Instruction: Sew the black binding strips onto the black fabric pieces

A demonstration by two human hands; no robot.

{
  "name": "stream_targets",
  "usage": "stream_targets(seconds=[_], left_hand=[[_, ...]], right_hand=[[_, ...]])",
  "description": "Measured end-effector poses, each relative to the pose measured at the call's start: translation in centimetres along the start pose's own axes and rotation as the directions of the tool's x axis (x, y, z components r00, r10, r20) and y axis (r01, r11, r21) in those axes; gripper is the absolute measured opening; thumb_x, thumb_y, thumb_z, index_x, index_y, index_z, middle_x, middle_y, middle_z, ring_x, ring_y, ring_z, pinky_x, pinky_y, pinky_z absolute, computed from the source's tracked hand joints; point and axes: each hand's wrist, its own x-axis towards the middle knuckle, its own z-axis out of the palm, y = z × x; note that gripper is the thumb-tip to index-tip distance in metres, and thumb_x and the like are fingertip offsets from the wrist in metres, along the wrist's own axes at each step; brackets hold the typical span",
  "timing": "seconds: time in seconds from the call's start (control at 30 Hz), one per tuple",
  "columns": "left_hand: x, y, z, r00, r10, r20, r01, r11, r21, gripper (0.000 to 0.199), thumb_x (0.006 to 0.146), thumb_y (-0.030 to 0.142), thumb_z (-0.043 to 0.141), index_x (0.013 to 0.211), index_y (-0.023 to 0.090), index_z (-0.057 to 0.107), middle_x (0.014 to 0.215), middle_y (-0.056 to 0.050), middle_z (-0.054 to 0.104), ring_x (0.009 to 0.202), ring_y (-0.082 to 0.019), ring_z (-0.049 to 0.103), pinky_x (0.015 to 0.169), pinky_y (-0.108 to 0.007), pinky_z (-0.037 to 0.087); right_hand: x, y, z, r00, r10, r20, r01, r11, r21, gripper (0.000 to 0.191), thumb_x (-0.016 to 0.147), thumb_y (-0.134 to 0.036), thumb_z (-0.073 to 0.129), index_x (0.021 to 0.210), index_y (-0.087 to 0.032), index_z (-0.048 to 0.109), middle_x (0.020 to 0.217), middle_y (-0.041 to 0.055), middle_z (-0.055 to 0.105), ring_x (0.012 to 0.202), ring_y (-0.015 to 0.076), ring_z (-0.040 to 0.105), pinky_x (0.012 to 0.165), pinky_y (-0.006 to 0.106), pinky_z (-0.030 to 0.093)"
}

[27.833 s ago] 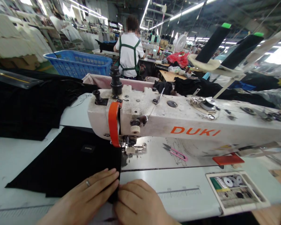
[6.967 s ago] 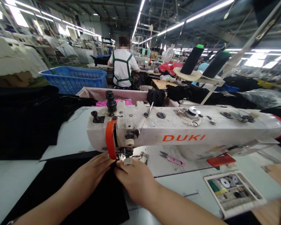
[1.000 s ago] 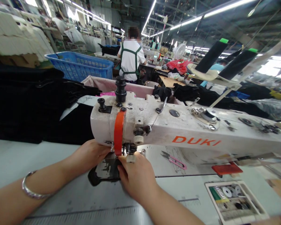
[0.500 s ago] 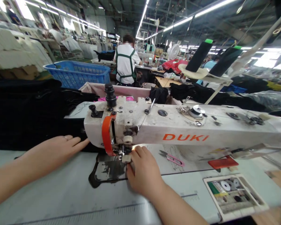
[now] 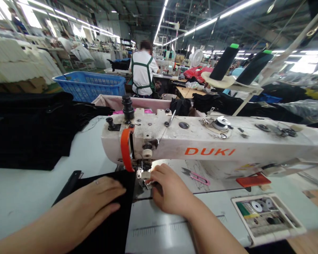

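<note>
My left hand lies flat with fingers stretched out on a black fabric piece, left of the needle area of a white sewing machine. A dark folded strip runs along the fabric's left edge. My right hand is beside the presser foot, its fingers curled in by a small metal part there. What those fingertips grip, if anything, is hidden. Pink-handled thread snips lie on the machine bed to the right of this hand.
A stack of black fabric lies at the left. A parts tray with bobbins is at the right, near a red object. Behind the machine are a pink-lined bin, a blue basket, thread cones and a seated person.
My left hand has come nearer and to the right, and the black fabric piece now lies under it by the presser foot. My right hand stays near the foot, its fingers more curled.
</note>
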Motion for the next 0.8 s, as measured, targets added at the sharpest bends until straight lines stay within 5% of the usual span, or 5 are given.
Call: stream_targets(seconds=[0.1,0.23,0.33,0.47,0.8], left_hand=[[1.9,-2.0,0.9,0.993,0.118,-0.001,-0.118,0.993,0.033,0.055,0.103,0.013,0.046,0.156,0.028,0.050,0.153,0.000,0.062,0.137,-0.017,0.062,0.116,-0.030,0.052],[1.5,-0.8,3.6,1.000,0.012,-0.024,-0.012,1.000,0.025,0.060,0.100,0.006,0.045,0.156,0.027,0.049,0.156,0.000,0.059,0.146,-0.018,0.052,0.121,-0.034,0.048],[1.2,1.2,4.4,0.997,-0.013,-0.082,0.021,0.995,0.098,0.058,0.097,0.005,0.045,0.152,0.022,0.054,0.153,-0.002,0.061,0.147,-0.022,0.050,0.118,-0.040,0.051],[1.5,2.0,4.2,0.991,0.012,-0.133,0.005,0.992,0.128,0.053,0.095,0.006,0.045,0.145,0.017,0.058,0.148,-0.006,0.064,0.141,-0.023,0.056,0.114,-0.039,0.055],[3.6,-3.3,4.2,0.998,0.067,-0.005,-0.067,0.998,-0.017,0.052,0.098,0.007,0.045,0.145,0.025,0.061,0.140,-0.007,0.070,0.134,-0.023,0.063,0.119,-0.040,0.051]], right_hand=[[0.5,0.7,0.3,0.999,0.027,-0.034,-0.026,0.999,0.019,0.029,0.084,0.004,0.065,0.099,-0.020,0.065,0.104,0.0037,0.066,0.105,0.0216,0.059,0.091,0.034,0.049],[1.2,0.7,2.1,0.972,0.097,-0.215,-0.133,0.978,-0.160,0.015,0.092,-0.005,0.073,0.090,-0.018,0.065,0.101,0.0078,0.067,0.101,0.0253,0.058,0.087,0.037,0.050],[0.9,0.1,3.1,0.990,-0.086,-0.107,0.054,0.960,-0.274,0.012,0.100,-0.008,0.063,0.095,-0.018,0.068,0.102,0.0081,0.069,0.096,0.0246,0.059,0.086,0.037,0.050],[-0.1,-0.7,3.8,0.952,-0.303,0.031,0.303,0.930,-0.207,0.019,0.103,-0.008,0.055,0.111,-0.016,0.070,0.112,0.0067,0.074,0.102,0.0217,0.063,0.092,0.036,0.050],[0.1,-1.1,5.1,0.973,-0.229,-0.025,0.215,0.943,-0.252,0.024,0.100,-0.011,0.059,0.120,-0.012,0.072,0.114,0.0108,0.076,0.111,0.0253,0.064,0.099,0.041,0.053]])
